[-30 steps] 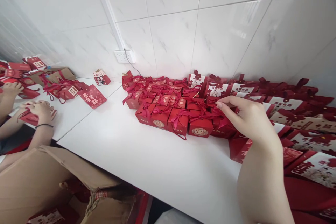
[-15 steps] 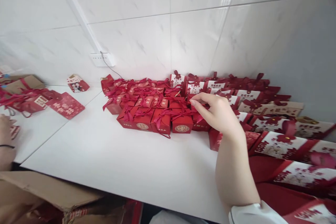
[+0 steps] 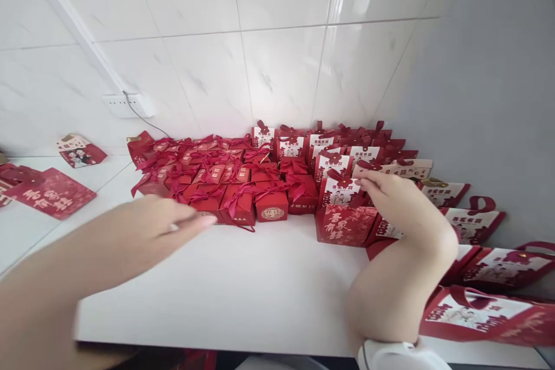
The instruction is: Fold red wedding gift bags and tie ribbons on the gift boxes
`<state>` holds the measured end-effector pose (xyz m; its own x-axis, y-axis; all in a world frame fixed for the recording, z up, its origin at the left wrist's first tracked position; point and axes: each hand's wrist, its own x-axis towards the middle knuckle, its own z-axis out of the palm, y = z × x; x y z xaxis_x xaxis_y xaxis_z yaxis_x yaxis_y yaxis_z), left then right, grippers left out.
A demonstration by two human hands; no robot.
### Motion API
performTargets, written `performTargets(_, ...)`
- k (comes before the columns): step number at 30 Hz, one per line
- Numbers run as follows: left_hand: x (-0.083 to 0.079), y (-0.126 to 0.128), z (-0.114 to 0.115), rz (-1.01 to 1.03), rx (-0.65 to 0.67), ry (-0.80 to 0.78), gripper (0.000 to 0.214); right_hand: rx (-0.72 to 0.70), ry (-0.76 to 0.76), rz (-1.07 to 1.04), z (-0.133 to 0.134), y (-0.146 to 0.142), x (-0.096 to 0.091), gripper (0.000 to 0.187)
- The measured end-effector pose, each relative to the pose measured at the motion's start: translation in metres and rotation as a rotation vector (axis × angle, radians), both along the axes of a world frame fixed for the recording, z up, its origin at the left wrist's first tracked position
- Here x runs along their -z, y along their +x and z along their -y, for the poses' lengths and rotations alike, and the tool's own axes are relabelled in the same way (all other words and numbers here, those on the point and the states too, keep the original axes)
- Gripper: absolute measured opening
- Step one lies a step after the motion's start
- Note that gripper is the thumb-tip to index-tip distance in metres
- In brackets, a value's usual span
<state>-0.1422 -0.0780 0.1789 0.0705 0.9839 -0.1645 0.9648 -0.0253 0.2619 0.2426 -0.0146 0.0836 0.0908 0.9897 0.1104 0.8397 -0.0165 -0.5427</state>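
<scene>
My right hand (image 3: 388, 193) reaches in from the lower right, thumb and fingers pinched at the top of a red gift box (image 3: 347, 225). This box has a white front panel and a dark red flower clasp, and it stands on the white table (image 3: 243, 283). My left hand (image 3: 147, 228) is over the table at the left, slightly blurred, fingers curled and thumb pressed along them; nothing shows in it. Just beyond it are rows of small red boxes (image 3: 237, 202) tied with crimson ribbons.
More handled gift boxes (image 3: 505, 269) stand in rows along the right side. A red bag (image 3: 54, 191) and a small photo-printed box (image 3: 80, 150) lie at the left. A socket (image 3: 128, 105) with a cable is on the tiled wall.
My left hand has come into view from the left. My right hand has moved from above the ribboned boxes to the handled gift box. The view has turned right.
</scene>
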Motion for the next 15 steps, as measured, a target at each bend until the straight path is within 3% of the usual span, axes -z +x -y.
performTargets(2, 0.013, 0.042, -0.019, 0.01, 0.189, -0.168, 0.056, 0.003, -0.081, -0.031, -0.004, 0.006, 0.008, 0.043)
performTargets(6, 0.052, 0.093, -0.05, 0.225, 0.354, -0.173, 0.051, -0.025, -0.141, -0.045, -0.008, 0.016, 0.014, 0.053)
performTargets(10, 0.086, 0.107, -0.074, 0.294, 0.42, -0.239, 0.048, -0.045, -0.18, 0.032, -0.017, 0.015, 0.016, 0.018)
performTargets(13, 0.101, 0.111, -0.088, 0.293, 0.449, -0.263, 0.049, -0.11, -0.152, 0.059, -0.021, 0.006, 0.013, 0.017)
performTargets(15, 0.106, 0.111, -0.094, 0.345, 0.46, -0.2, 0.05, -0.178, -0.117, 0.042, -0.02, -0.003, 0.007, 0.018)
